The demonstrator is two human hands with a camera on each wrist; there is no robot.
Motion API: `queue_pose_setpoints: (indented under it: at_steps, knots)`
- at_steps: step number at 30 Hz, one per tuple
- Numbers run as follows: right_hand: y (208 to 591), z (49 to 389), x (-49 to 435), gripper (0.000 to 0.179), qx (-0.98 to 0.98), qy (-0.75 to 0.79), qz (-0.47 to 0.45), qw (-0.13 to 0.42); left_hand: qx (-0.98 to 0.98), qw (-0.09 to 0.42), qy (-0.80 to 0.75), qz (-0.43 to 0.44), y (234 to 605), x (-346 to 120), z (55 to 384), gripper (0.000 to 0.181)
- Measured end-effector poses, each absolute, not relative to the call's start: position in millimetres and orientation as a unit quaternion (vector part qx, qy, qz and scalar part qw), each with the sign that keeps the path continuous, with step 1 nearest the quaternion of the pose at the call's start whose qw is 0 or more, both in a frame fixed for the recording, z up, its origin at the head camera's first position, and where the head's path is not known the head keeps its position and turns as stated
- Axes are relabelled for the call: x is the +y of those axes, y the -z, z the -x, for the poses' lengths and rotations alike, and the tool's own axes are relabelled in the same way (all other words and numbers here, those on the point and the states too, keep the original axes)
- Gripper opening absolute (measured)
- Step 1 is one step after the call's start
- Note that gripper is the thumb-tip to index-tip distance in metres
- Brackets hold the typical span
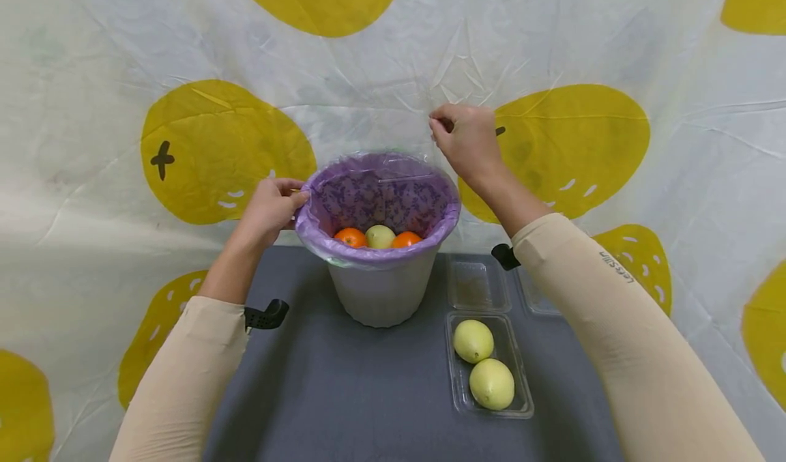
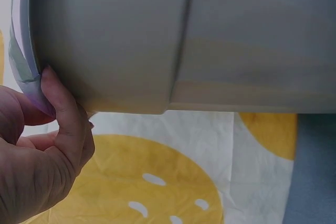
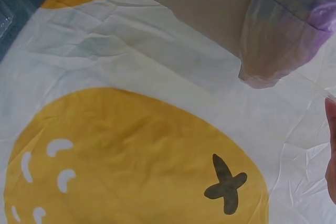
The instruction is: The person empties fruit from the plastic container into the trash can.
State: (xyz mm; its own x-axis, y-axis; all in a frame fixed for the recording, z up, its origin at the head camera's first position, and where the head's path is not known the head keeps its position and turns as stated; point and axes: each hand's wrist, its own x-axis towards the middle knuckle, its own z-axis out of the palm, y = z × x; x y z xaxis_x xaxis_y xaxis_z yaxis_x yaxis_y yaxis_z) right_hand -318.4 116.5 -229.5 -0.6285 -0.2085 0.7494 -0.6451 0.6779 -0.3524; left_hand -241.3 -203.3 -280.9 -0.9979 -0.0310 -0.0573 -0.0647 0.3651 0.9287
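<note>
A pale bin [image 1: 381, 291] stands upright on the table, lined with a purple patterned bag [image 1: 381, 189] folded over its rim. Inside lie two orange fruits [image 1: 351, 237] and one pale yellow fruit [image 1: 381, 237]. At the left of the rim, my left hand [image 1: 273, 209] pinches the bag edge and rim between thumb and fingers. My right hand [image 1: 468, 138] is raised above the back right of the bin, thumb and fingertips together. A thin clear plastic strand [image 3: 310, 83] runs from the liner toward its fingertips in the right wrist view.
Right of the bin, a clear plastic tray [image 1: 459, 397] holds two pale yellow fruits [image 1: 492, 384]. Behind it lies another clear tray [image 1: 475, 286], with a third clear container [image 1: 537, 295] partly hidden by the right arm. A white sheet with yellow shapes hangs behind the grey table [image 1: 344, 400].
</note>
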Motion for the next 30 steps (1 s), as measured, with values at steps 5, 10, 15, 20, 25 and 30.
queue_pose_setpoints:
  at_steps: [5, 10, 15, 20, 25, 30]
  knots:
    - [230, 313, 122, 0.018, -0.841, -0.341, -0.240, 0.343, 0.825, 0.016, -0.564, 0.028, 281, -202, 243, 0.044]
    - [230, 309, 131, 0.018, -0.834, -0.397, -0.210, 0.319, 0.829, 0.015, -0.558, 0.030, 280, -200, 243, 0.044]
    - [229, 303, 146, 0.020, -0.815, -0.472, -0.185, 0.282, 0.829, 0.017, -0.557, 0.034, 278, -199, 245, 0.045]
    - [227, 296, 166, 0.023, -0.793, -0.521, -0.168, 0.268, 0.827, 0.014, -0.561, 0.036, 278, -198, 247, 0.044]
    - [229, 289, 189, 0.023, -0.775, -0.561, -0.156, 0.246, 0.825, 0.012, -0.563, 0.036, 279, -199, 248, 0.044]
    - [236, 279, 210, 0.025, -0.779, -0.563, -0.145, 0.233, 0.824, 0.016, -0.565, 0.038, 278, -199, 248, 0.045]
